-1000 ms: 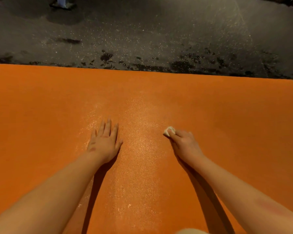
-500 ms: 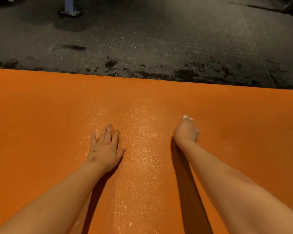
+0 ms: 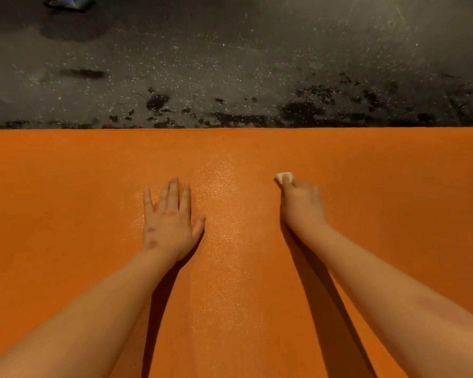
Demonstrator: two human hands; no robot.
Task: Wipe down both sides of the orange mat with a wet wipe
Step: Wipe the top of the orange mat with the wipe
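Right hand (image 3: pixel 301 205), fingers curled round the wet wipe (image 3: pixel 284 176), is pushing it farther up the orange mat (image 3: pixel 66 186) than a second ago, left hand (image 3: pixel 170 222) staying flat, bracing; the upper side is probably still being wiped.

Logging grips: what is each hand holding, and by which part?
The right hand grips the wipe by its near part; the left hand, flat on the mat, holds nothing.
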